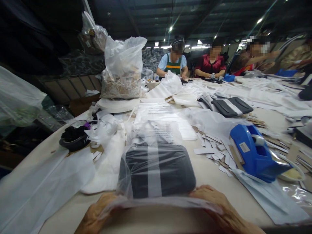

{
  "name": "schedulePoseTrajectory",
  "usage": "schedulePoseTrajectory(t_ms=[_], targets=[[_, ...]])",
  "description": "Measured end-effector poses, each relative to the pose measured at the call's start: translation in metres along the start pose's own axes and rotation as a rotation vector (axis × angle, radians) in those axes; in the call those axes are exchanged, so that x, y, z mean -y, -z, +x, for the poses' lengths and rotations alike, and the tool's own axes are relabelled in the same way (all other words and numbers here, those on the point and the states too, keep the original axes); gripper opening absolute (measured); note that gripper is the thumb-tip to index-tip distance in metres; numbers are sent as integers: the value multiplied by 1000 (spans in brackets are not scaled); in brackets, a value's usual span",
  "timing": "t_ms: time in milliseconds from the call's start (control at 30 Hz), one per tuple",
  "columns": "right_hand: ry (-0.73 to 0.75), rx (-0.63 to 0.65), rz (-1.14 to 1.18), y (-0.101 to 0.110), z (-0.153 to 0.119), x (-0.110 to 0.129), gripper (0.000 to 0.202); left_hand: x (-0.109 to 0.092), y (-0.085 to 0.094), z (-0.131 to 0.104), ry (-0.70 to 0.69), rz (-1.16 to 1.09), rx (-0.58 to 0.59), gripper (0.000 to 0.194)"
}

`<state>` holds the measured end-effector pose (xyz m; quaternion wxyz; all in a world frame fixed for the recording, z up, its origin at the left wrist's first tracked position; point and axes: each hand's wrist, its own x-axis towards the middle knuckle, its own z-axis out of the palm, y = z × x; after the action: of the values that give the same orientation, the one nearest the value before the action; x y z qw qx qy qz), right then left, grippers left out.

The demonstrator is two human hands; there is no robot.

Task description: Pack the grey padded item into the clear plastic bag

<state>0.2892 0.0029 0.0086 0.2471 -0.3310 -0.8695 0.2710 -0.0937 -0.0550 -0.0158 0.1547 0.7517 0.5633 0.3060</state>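
A dark flat case (pixel 173 169) with a white paper band (pixel 154 172) around its middle lies inside a clear plastic bag (pixel 136 130) printed with lines of text. The near edge of the bag is drawn out toward me. At its lower left corner, my left hand (pixel 99 209) is closed on the bag's edge. My right hand (pixel 214 201) grips the bag at the lower right, beside the case's near corner. The fingertips of both hands are partly hidden by the plastic and by the hands themselves.
A blue tape dispenser (pixel 253 152) stands on the right among loose paper strips (pixel 214 149). Another banded case (pixel 231 107) lies farther back. To the left are a black bowl-like item (pixel 74 136) and white wrapping sheets (pixel 107 156). Several people work across the table.
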Motion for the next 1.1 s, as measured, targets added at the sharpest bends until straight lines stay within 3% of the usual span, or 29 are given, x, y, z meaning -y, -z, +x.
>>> schedulePoseTrajectory(t_ms=[100, 267, 400, 567, 700, 767, 833, 900, 967, 1033, 1100], targets=[[-258, -110, 37, -9, 9, 1, 47, -7, -2, 16, 367, -137, -93, 41], [-394, -289, 103, -23, 21, -4, 40, -28, -14, 38, 601, -138, -361, 40], [-456, -397, 48, -34, 26, -11, 40, -27, -23, 43, 587, 19, -415, 35], [-433, -530, -165, -47, 31, -17, 41, -10, -29, 37, 445, 300, -277, 29], [-432, -576, -300, -52, 34, -18, 41, -4, -35, 32, 463, 504, -214, 22], [-423, -590, -374, -53, 35, -19, 43, -5, -38, 34, 539, 634, -250, 24], [-419, -595, -427, -53, 35, -20, 46, -9, -39, 38, 555, 760, -358, 33], [-429, -597, -454, -54, 36, -20, 48, -13, -38, 45, 416, 905, -520, 41], [-443, -609, -474, -54, 37, -20, 49, -17, -37, 54, 133, 1020, -633, 46], [-455, -613, -497, -54, 38, -19, 51, -22, -36, 65, -156, 1010, -610, 54], [-462, -617, -522, -54, 40, -18, 53, -28, -39, 77, -388, 884, -445, 61]])
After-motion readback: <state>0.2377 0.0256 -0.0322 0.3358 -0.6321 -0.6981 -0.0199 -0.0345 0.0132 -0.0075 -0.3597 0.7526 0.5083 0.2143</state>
